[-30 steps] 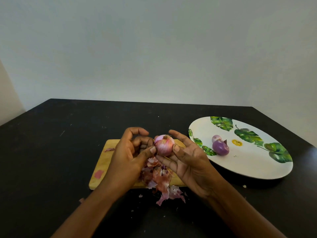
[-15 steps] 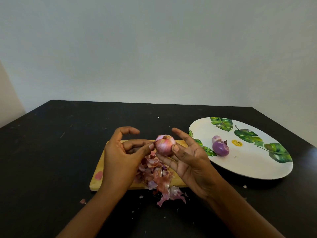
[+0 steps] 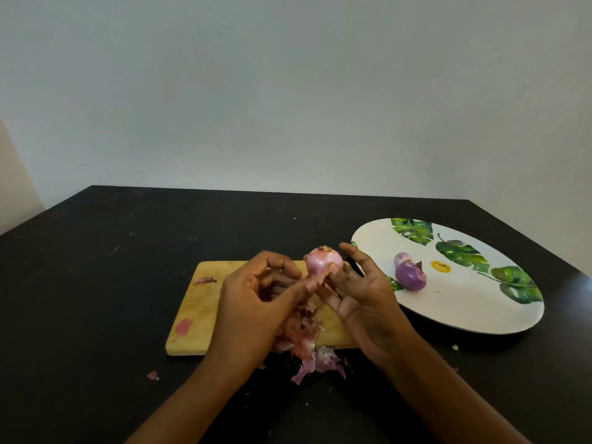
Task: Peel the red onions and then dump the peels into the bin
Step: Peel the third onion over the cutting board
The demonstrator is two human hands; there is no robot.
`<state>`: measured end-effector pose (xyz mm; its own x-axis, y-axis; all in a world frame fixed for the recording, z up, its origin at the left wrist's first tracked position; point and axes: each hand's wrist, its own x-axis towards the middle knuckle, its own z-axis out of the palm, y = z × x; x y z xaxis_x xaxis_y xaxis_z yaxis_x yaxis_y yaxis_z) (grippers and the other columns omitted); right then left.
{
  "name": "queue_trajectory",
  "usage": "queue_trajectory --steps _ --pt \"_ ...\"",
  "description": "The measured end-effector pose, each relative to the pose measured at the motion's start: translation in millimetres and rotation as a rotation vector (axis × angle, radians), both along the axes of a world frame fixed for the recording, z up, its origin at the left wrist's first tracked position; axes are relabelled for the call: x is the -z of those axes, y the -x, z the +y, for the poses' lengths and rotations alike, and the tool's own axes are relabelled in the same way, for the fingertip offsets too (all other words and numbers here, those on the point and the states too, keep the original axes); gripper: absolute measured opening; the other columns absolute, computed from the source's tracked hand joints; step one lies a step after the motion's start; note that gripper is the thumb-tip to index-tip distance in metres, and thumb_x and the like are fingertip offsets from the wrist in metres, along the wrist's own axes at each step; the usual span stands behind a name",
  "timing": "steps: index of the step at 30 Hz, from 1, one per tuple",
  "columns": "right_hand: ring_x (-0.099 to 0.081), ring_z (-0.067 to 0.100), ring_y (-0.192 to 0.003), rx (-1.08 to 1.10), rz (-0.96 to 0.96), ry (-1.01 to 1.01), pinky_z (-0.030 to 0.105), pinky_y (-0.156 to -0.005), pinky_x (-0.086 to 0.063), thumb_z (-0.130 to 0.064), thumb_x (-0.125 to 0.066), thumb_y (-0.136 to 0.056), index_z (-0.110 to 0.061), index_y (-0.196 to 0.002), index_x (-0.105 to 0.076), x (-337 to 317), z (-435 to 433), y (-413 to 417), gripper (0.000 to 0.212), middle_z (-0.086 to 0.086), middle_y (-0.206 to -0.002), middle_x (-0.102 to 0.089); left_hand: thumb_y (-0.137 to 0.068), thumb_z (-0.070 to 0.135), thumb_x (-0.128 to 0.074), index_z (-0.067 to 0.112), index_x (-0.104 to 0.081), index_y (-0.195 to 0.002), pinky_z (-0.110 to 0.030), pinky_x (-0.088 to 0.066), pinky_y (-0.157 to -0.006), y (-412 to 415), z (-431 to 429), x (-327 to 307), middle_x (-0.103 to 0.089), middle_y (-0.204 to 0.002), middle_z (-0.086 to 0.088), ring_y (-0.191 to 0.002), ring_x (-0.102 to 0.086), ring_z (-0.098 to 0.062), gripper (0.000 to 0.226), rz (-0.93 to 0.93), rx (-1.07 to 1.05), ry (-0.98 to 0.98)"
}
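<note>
- The right hand point(image 3: 362, 299) holds the red onion point(image 3: 323, 259) above the 1 o'clock corner of the cutting board point(image 3: 205, 299). Its thumb is in front of the bulb and its forefinger behind, with the other fingers spread loose below.
- The left hand point(image 3: 256, 302) has curled fingers, and its thumb reaches to the onion's underside where a strip of skin hangs. I cannot tell whether it pinches that strip.
- The grip looks light, so a hard tug on the skin could roll the bulb out and drop it onto the board or the table point(image 3: 96, 283).
- The strip could tear short and leave patches on the bulb.
- The peel pile point(image 3: 304, 341) already spills over the board's 5 o'clock edge. One scrap point(image 3: 153, 375) lies loose on the table at 7 o'clock of the board, so bits may be missed at dumping.
- No bin is in view.
- The table is black and matt, with specks of peel on it.
- At 3 o'clock of the board, a leaf-printed plate point(image 3: 480, 315) carries two peeled onions point(image 3: 411, 276).
- A plain pale wall point(image 3: 288, 91) stands behind.
</note>
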<state>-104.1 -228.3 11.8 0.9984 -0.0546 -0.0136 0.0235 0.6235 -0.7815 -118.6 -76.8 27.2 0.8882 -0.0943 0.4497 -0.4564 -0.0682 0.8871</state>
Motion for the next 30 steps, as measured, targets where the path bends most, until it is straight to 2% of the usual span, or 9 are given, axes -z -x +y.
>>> queue_trajectory --steps 2,3,6,8,12,14,17,26,30 --pt "-0.071 0.031 -0.096 -0.04 0.022 -0.033 0.036 -0.071 -0.06 -0.01 -0.067 -0.07 -0.011 -0.121 -0.052 -1 1 2 0.053 0.018 -0.119 -0.062 -0.084 0.017 -0.064 0.019 -0.057 -0.087 -0.012 -0.046 -0.051 -5 5 3 -0.065 -0.064 0.001 -0.054 -0.06 -0.004 0.007 -0.026 -0.168 -0.075" --pt "-0.071 0.03 -0.094 -0.067 0.037 -0.044 0.034 -0.069 -0.06 -0.014 -0.065 -0.072 -0.01 -0.12 -0.053 -1 3 2 0.049 0.018 -0.116 -0.064 -0.088 0.013 -0.059 0.022 -0.053 -0.095 -0.014 -0.045 -0.05 -7 7 4 -0.062 -0.066 -0.001 -0.054 -0.058 -0.005 0.013 -0.024 -0.227 -0.099" --pt "-0.07 0.033 -0.097 -0.144 0.062 -0.07 0.035 -0.069 -0.06 -0.017 -0.061 -0.078 -0.004 -0.12 -0.054 1 6 4 0.044 0.021 -0.113 -0.068 -0.085 -0.003 -0.054 0.033 -0.034 -0.122 -0.014 -0.047 -0.058 -12 11 6 -0.057 -0.092 0.008 -0.068 -0.058 -0.005 0.055 0.035 -0.232 -0.094" --pt "-0.068 0.035 -0.101 -0.175 0.056 -0.08 0.037 -0.072 -0.06 -0.015 -0.06 -0.08 -0.002 -0.125 -0.052 2 8 5 0.047 0.022 -0.115 -0.067 -0.084 -0.004 -0.055 0.032 -0.035 -0.127 -0.008 -0.047 -0.066 -11 9 5 -0.058 -0.102 0.014 -0.084 -0.059 0.003 0.06 0.051 -0.191 -0.081" --pt "-0.068 0.034 -0.102 -0.185 0.036 -0.045 0.042 -0.077 -0.059 -0.009 -0.063 -0.078 -0.009 -0.126 -0.051 4 12 5 0.049 0.02 -0.117 -0.066 -0.076 0.014 -0.073 0.03 -0.054 -0.114 0.0 -0.043 -0.069 -9 5 7 -0.069 -0.086 0.02 -0.086 -0.061 0.012 0.045 0.01 -0.23 -0.077" --pt "-0.068 0.033 -0.103 -0.176 0.019 -0.008 0.043 -0.079 -0.059 -0.008 -0.069 -0.075 -0.013 -0.126 -0.052 5 12 4 0.054 0.019 -0.124 -0.062 -0.07 0.013 -0.077 0.028 -0.06 -0.104 -0.002 -0.045 -0.066 -9 7 7 -0.069 -0.077 0.025 -0.079 -0.064 0.011 0.041 -0.025 -0.294 -0.061" --pt "-0.068 0.032 -0.102 -0.141 0.005 0.064 0.04 -0.078 -0.059 -0.006 -0.071 -0.071 -0.015 -0.126 -0.052 5 12 4 0.058 0.018 -0.125 -0.06 -0.066 0.012 -0.079 0.025 -0.066 -0.093 -0.007 -0.049 -0.064 -12 10 7 -0.07 -0.08 0.016 -0.074 -0.066 0.005 0.033 -0.041 -0.324 -0.034" --pt "-0.067 0.027 -0.106 -0.026 -0.055 0.375 0.042 -0.09 -0.055 -0.021 -0.085 -0.048 -0.027 -0.119 -0.053 5 9 5 0.078 0.009 -0.115 -0.066 -0.081 0.0 -0.066 0.023 -0.056 -0.097 -0.014 -0.052 -0.072 -14 8 6 -0.067 -0.079 0.002 -0.08 -0.065 -0.002 0.03 0.013 -0.127 -0.055" --pt "-0.069 0.025 -0.101 0.037 0.006 0.374 0.041 -0.087 -0.057 -0.029 -0.084 -0.049 -0.025 -0.12 -0.053 7 7 3 0.078 0.01 -0.117 -0.066 -0.089 0.012 -0.056 0.02 -0.057 -0.097 -0.015 -0.052 -0.066 -6 1 4 -0.067 -0.082 0.007 -0.077 -0.065 -0.004 0.012 -0.017 0.016 0.011"
